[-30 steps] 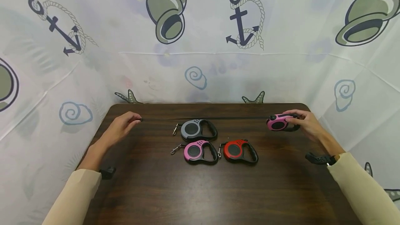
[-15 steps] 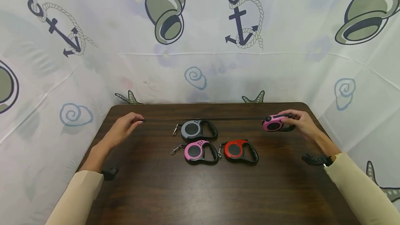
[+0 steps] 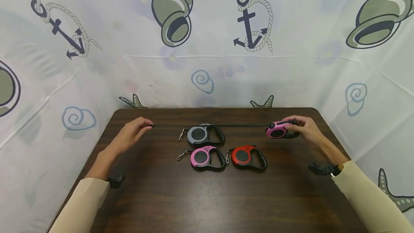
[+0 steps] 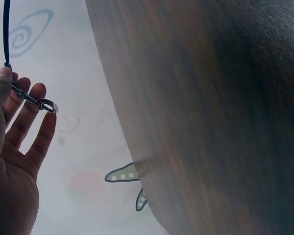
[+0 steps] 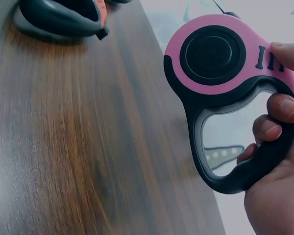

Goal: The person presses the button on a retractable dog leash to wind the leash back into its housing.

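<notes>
My right hand (image 3: 305, 128) grips the black handle of a pink and black retractable dog leash (image 5: 218, 93), thumb on its pink casing. From that casing a thin black strap (image 3: 239, 125) runs nearly straight across to my left hand (image 3: 134, 132). My left thumb and index finger pinch the strap's end, as the left wrist view shows; its metal clip (image 4: 34, 99) lies against the other fingers. Below the strap, a grey leash (image 3: 198, 135), a second pink leash (image 3: 201, 156) and a red leash (image 3: 242, 155) lie on the table, each with a metal clip at its left.
The dark brown wooden table (image 3: 200, 204) reaches to a white printed cloth (image 3: 220, 82) at the back and sides. Sleeves and wristbands, including a black one (image 3: 323, 170) on the right, are on both forearms.
The right hand has moved left with the pink leash, and the left hand has shifted slightly right. The strap between them is shorter. The leashes on the table stay put.
</notes>
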A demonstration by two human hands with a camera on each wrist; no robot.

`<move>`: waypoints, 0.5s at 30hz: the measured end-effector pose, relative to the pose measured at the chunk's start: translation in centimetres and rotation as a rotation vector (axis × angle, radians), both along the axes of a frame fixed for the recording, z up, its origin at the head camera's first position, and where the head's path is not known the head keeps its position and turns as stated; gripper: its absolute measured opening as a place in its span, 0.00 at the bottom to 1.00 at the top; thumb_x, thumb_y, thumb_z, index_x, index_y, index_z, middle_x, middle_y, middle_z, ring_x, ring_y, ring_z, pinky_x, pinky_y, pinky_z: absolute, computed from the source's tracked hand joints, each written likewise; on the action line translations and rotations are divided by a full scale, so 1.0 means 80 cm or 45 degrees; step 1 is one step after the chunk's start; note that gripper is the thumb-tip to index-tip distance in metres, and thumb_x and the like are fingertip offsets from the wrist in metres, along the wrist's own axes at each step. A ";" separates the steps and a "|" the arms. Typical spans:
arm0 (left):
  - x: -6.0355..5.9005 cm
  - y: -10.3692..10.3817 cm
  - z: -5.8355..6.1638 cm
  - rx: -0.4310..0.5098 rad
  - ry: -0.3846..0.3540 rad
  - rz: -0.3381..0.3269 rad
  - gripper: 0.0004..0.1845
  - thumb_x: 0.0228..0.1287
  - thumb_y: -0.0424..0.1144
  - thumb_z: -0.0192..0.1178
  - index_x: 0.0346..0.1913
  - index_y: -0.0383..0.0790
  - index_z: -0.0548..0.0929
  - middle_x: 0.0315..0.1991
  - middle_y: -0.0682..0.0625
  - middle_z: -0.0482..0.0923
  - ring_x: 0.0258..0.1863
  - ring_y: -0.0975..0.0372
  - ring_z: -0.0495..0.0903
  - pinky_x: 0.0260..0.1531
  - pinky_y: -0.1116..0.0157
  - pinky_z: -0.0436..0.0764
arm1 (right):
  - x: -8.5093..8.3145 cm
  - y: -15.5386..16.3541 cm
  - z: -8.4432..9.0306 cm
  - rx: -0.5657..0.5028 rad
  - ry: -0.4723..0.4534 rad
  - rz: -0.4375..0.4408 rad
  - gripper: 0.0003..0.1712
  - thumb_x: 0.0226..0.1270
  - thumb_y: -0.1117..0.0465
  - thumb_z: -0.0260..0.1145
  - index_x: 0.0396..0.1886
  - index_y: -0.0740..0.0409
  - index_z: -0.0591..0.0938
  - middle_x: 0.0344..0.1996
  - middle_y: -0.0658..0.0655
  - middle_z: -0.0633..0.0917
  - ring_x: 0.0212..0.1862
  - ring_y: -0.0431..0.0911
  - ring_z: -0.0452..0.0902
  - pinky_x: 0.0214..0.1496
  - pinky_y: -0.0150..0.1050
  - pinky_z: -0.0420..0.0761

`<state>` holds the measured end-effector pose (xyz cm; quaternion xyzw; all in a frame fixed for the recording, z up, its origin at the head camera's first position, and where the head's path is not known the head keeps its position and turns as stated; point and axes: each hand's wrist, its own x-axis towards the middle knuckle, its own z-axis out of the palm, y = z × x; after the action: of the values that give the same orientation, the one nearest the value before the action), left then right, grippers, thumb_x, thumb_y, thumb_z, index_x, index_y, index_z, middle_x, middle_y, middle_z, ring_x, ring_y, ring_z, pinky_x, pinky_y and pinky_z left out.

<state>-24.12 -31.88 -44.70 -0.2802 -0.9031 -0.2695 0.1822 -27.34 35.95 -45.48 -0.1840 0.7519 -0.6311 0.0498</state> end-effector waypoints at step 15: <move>0.001 0.018 0.003 -0.027 -0.071 -0.019 0.09 0.72 0.26 0.66 0.52 0.34 0.84 0.45 0.46 0.86 0.44 0.53 0.87 0.43 0.51 0.85 | 0.009 -0.027 0.006 -0.009 -0.010 0.020 0.15 0.77 0.72 0.64 0.58 0.74 0.81 0.46 0.51 0.87 0.44 0.43 0.82 0.48 0.37 0.85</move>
<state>-24.08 -30.48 -44.50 -0.2811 -0.9086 -0.2690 0.1520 -26.66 33.80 -45.03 -0.1874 0.7481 -0.6340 0.0570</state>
